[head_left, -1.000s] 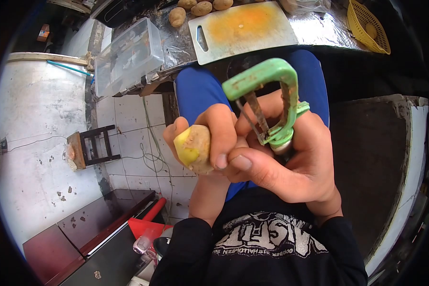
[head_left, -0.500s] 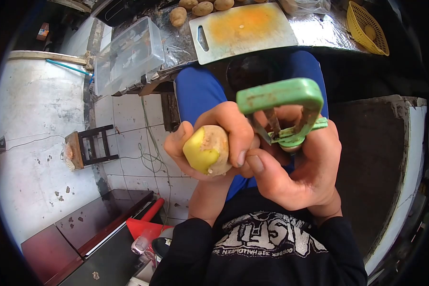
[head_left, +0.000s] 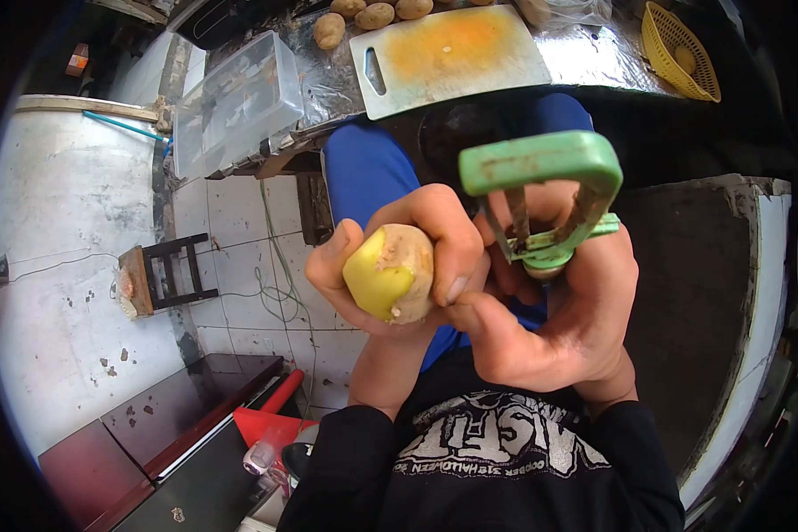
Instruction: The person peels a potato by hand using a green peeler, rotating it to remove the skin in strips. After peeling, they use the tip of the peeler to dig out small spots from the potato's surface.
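A partly peeled potato (head_left: pixel 388 273) shows yellow flesh on its left side and brown skin on its right. My left hand (head_left: pixel 448 239) is wrapped round it, thumb and fingers on either side. My right hand (head_left: pixel 563 328) holds a green peeler (head_left: pixel 541 168) by its handle end, with the frame and blade pointing up and away from me. The tip of my right thumb meets the fingers of my left hand, just right of the potato. The peeler blade is apart from the potato.
Ahead, a foil-covered table bears a stained cutting board (head_left: pixel 452 58), several unpeeled potatoes (head_left: pixel 329 31), a clear plastic box (head_left: pixel 239 106) and a yellow basket (head_left: pixel 680 53). A small stool (head_left: pixel 164 273) and a cable are on the floor at left.
The peeler has moved slightly up and to the right with my right hand. The potato has turned a little in my left hand.
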`<state>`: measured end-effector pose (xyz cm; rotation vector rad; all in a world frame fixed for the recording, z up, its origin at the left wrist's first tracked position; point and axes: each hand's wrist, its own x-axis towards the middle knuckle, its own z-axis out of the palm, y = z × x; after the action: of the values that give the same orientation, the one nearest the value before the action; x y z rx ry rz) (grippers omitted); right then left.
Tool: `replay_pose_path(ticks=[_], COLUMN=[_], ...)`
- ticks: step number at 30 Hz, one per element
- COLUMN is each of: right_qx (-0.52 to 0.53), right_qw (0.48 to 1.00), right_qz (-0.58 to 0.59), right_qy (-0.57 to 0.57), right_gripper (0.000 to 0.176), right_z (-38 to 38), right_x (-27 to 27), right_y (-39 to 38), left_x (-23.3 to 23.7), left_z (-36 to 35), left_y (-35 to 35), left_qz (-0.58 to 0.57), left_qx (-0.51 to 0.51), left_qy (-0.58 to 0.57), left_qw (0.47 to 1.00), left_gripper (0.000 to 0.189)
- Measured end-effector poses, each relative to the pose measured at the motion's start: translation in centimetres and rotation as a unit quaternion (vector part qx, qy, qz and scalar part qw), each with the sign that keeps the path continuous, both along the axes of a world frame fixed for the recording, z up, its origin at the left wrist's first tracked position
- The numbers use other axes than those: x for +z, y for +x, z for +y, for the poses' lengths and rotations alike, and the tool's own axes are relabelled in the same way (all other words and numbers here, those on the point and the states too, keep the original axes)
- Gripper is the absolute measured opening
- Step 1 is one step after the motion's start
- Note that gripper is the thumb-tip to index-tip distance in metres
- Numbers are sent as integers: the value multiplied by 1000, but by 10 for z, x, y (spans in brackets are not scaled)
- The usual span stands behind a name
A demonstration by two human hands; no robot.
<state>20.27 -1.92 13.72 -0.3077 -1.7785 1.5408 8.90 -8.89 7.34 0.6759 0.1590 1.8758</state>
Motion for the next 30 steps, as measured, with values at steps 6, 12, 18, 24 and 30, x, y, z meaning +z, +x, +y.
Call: replay_pose_path(ticks=[6,12,18,24,30], right_qx=[32,90,48,48,46], right_qw=[999,995,997,995,997], right_qz=[-18,-18,3,-36,-33], right_qy=[25,-27,-62,-74,-56], right_gripper=[44,24,21,21,23], right_z=[2,6,4,5,8], right_x=[-3,0,-4,-1,-3], right_y=[1,-1,-1,3,3], left_x=[-11,-27,-22,-1,4], left_z=[9,-9,12,13,16], left_y=[10,15,13,15,10], left_qz=[-215,-303,-285,-325,-313], left_qx=[-87,-95,-171,-200,-241], left_qy=[52,-62,60,93,99], left_qw=[971,946,941,920,913], left_gripper=[59,52,35,33,39])
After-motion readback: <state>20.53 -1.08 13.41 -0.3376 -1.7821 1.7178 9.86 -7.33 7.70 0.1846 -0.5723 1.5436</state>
